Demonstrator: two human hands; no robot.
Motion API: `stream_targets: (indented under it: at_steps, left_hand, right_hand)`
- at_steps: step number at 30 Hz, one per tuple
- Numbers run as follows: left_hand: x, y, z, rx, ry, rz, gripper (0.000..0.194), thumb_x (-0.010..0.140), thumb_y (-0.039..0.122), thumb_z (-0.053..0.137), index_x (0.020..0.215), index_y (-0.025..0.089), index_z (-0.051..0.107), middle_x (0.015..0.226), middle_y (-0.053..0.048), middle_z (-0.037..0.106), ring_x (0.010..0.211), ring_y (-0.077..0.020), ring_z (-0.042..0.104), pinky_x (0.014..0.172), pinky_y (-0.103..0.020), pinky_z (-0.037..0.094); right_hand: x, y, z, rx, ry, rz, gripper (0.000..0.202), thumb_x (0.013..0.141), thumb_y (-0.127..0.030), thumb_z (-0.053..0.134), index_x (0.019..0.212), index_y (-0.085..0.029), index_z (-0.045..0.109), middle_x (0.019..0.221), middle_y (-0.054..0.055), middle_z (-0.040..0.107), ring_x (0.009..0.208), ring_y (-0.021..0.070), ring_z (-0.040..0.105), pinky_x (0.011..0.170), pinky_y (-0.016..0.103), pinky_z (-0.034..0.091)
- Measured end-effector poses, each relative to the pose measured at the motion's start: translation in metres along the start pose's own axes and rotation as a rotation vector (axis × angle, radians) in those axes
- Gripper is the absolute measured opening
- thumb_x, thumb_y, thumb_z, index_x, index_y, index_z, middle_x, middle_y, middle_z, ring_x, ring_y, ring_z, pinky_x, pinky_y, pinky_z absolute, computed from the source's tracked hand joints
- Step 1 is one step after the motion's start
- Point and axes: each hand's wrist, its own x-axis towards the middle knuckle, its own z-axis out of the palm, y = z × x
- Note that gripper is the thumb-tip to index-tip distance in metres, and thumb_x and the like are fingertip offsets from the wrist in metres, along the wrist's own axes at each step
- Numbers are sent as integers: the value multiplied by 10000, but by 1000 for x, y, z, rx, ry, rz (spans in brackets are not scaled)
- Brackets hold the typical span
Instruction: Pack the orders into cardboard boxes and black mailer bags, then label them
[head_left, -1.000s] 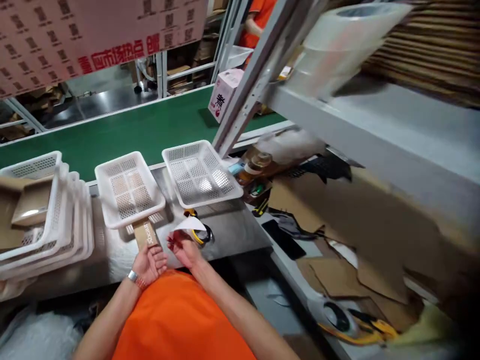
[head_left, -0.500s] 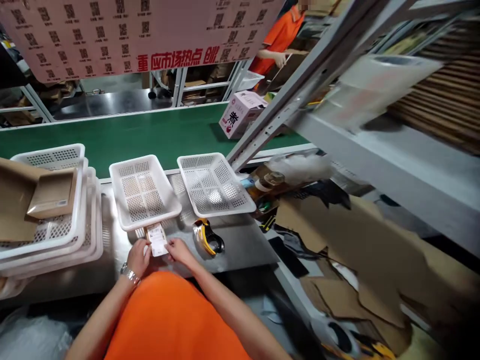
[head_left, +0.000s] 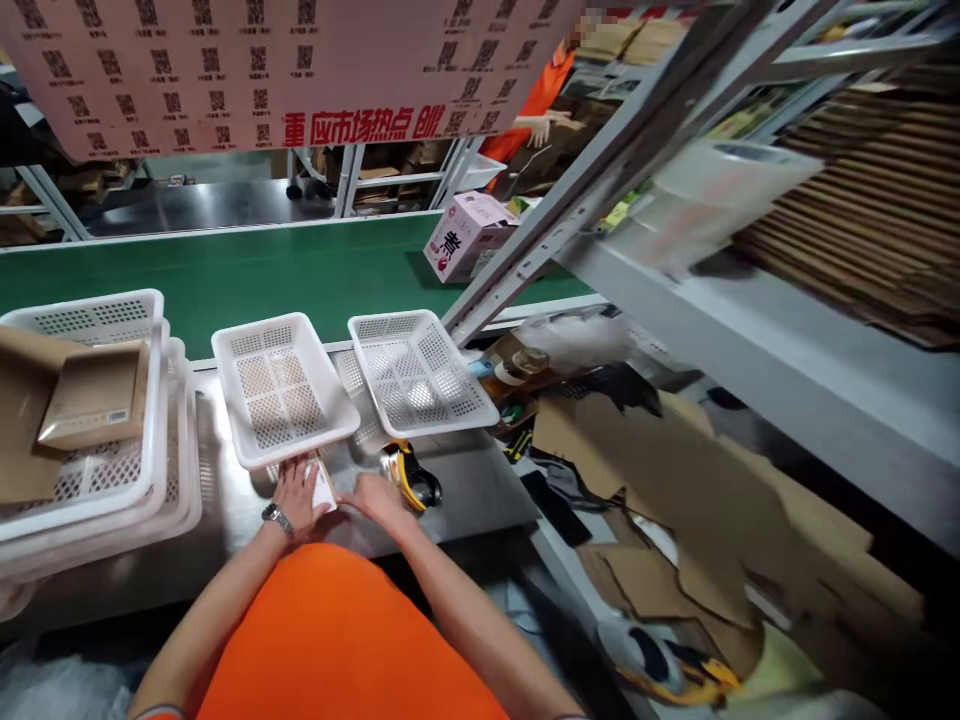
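Note:
A white printed slip (head_left: 324,488) lies at the near edge of the metal table, just below the middle white basket (head_left: 341,420). My left hand (head_left: 297,497), with a metal watch at the wrist, rests flat on the slip with fingers stretched out, covering most of it. At the slip's right edge, my right hand (head_left: 375,500) is closed, its fingertips on the corner. A yellow and black tape dispenser (head_left: 414,476) sits just right of that hand. Another white basket (head_left: 484,412) stands behind the dispenser.
Stacked white baskets (head_left: 159,430) with cardboard boxes (head_left: 97,395) stand at left. Behind runs a green conveyor belt (head_left: 300,265) carrying a pink box (head_left: 466,238). A slanted metal post (head_left: 525,262) and shelf flank the right, above cardboard sheets. A co-worker's hand (head_left: 540,128) shows beyond.
My left hand has gone from holding the slip's left edge to lying flat over it. The right hand stays at the slip's right edge. The view has shifted slightly.

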Motion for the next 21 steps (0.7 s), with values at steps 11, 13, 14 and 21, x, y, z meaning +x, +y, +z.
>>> stream_targets:
  at_steps: [11, 13, 14, 21]
  left_hand:
    - [-43, -35, 9, -474, -19, 144, 996, 833, 248, 574, 1738, 69, 199, 1824, -284, 225, 1729, -394, 155, 1396, -650, 194]
    - [-51, -35, 7, -532, 47, 90, 991, 797, 262, 595, 1718, 98, 266, 1811, -270, 275, 1719, -393, 207, 1395, -633, 209]
    - [-55, -34, 5, -572, 89, 33, 970, 788, 281, 613, 1699, 131, 318, 1802, -253, 313, 1707, -392, 249, 1387, -622, 241]
    - [-79, -40, -30, -1070, 470, -702, 705, 715, 457, 802, 1371, 281, 615, 1497, -182, 674, 1342, -400, 693, 866, -435, 664]
  right_hand:
    - [-27, -39, 63, -238, 20, -244, 1067, 835, -432, 841, 1728, -128, 344, 1816, 304, 235, 1618, 548, 328, 1302, 689, 320]
    - [-28, -36, 55, -246, 1, -231, 1121, 769, -333, 878, 1737, -160, 339, 1808, 299, 266, 1579, 542, 399, 1277, 664, 370]
    - [-30, -31, 45, -209, -23, -233, 1136, 742, -306, 887, 1736, -179, 352, 1791, 290, 317, 1556, 521, 446, 1267, 631, 399]
    - [-33, 42, -116, 225, -62, -306, 1109, 607, -528, 982, 1607, -246, 593, 1643, 171, 588, 1473, 403, 578, 1304, 556, 390]
